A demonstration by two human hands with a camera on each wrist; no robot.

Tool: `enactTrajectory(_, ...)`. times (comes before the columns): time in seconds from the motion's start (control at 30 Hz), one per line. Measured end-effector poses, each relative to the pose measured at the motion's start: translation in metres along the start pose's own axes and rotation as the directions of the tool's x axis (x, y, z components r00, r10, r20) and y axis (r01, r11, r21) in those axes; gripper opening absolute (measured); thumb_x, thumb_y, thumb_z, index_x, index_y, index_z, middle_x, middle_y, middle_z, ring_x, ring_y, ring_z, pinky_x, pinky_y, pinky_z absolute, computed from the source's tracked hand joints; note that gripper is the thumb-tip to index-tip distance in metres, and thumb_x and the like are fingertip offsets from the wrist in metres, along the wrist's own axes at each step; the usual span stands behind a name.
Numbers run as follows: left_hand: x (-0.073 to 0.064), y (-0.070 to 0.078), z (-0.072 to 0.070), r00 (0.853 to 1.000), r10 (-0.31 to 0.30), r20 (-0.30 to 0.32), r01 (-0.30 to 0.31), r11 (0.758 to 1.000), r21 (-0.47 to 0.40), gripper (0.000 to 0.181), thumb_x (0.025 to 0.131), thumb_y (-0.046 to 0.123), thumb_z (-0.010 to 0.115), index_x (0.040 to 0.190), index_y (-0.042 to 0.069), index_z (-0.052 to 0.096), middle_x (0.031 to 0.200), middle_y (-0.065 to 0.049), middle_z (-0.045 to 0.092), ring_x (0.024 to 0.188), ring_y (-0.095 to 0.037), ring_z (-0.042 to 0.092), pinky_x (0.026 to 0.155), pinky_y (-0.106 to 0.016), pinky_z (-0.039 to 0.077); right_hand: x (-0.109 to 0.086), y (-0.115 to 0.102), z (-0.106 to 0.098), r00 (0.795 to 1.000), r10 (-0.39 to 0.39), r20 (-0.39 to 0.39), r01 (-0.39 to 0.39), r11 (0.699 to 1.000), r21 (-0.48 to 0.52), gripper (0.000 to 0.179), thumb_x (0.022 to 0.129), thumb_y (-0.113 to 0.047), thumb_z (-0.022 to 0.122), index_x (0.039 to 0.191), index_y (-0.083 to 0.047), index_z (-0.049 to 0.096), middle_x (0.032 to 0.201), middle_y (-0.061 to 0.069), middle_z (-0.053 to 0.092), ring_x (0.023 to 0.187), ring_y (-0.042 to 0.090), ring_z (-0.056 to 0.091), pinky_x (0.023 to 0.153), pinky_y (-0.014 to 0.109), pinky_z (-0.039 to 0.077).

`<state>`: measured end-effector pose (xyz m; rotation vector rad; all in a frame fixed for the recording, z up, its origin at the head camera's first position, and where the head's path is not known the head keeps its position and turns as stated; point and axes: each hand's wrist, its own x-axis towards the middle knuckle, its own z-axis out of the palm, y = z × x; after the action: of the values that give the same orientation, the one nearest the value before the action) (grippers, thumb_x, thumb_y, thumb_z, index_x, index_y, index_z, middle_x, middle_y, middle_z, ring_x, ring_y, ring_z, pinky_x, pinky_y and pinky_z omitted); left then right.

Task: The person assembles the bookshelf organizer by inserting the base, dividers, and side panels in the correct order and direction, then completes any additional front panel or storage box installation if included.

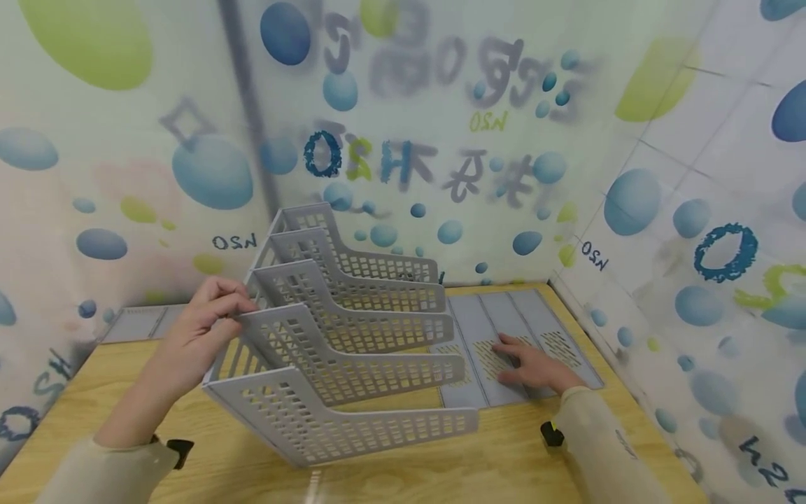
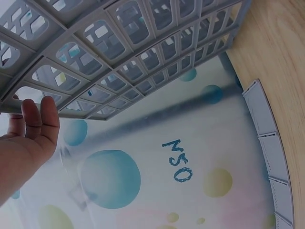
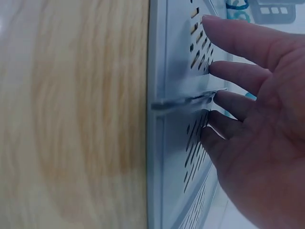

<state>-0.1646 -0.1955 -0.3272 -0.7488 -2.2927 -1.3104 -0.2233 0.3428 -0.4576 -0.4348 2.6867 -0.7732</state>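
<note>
A grey plastic file rack (image 1: 371, 427) with several upright perforated dividers stands on the table, left of centre in the head view. My left hand (image 1: 204, 325) grips its upper back edge; in the left wrist view the fingers (image 2: 47, 119) curl over the lattice rim. To the right of the rack lies a flat grey slotted panel (image 1: 522, 308) with fold lines. My right hand (image 1: 535, 364) rests on this panel with fingers spread; in the right wrist view its fingertips (image 3: 214, 69) touch the slotted surface near a crease.
Another flat grey segmented panel (image 1: 135, 325) lies at the table's back left, partly behind the left arm and rack. The wood-grain table (image 1: 497, 469) meets a curtain (image 1: 415, 133) with printed bubbles and letters at the back and sides.
</note>
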Motion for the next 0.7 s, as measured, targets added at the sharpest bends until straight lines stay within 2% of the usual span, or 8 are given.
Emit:
enactTrajectory(0.2,0.002,0.0,-0.001,1.0,-0.009,0.018,0.008,1.0,0.008,0.028,0.096,-0.013,0.046,0.1,0.001,0.069,0.116,0.01,0.048,0.1,-0.007,0.045,0.08,-0.017,0.037,0.01,-0.007,0.002,1.0,0.004,0.018,-0.003,0.999,-0.034,0.065,0.095,-0.02,0.074,0.15,0.003,0.049,0.165,0.03,0.022,0.149,0.055,0.022,0.117,0.067,0.026)
enactTrajectory(0.4,0.0,0.002,-0.002,1.0,0.0,0.021,0.0,1.0,0.006,0.028,0.097,-0.013,0.044,0.101,0.0,0.068,0.117,0.009,0.047,0.099,-0.008,0.044,0.079,-0.018,0.036,0.009,-0.013,0.004,1.0,0.022,0.009,-0.021,0.997,-0.076,0.067,0.095,-0.018,0.075,0.153,0.001,0.046,0.164,0.034,0.021,0.149,0.057,0.021,0.117,0.068,0.025)
enactTrajectory(0.6,-0.004,0.0,-0.003,1.0,0.01,0.004,-0.01,1.0,0.007,0.028,0.096,-0.015,0.044,0.099,0.0,0.068,0.115,0.01,0.047,0.097,-0.008,0.043,0.078,-0.018,0.035,-0.006,-0.034,0.016,0.989,0.144,0.024,-0.14,0.984,-0.114,0.069,0.1,-0.023,0.069,0.157,0.002,0.038,0.162,0.04,0.013,0.149,0.06,0.015,0.117,0.07,0.021)
enactTrajectory(0.7,-0.005,-0.001,-0.005,1.0,0.005,0.002,-0.005,1.0,0.015,0.029,0.097,-0.014,0.044,0.099,0.001,0.068,0.114,0.01,0.046,0.097,-0.008,0.043,0.078,-0.019,0.035,-0.013,-0.045,0.015,0.985,0.168,0.049,-0.16,0.977,-0.142,0.067,0.1,-0.024,0.069,0.155,0.003,0.041,0.16,0.042,0.019,0.147,0.06,0.02,0.115,0.071,0.024)
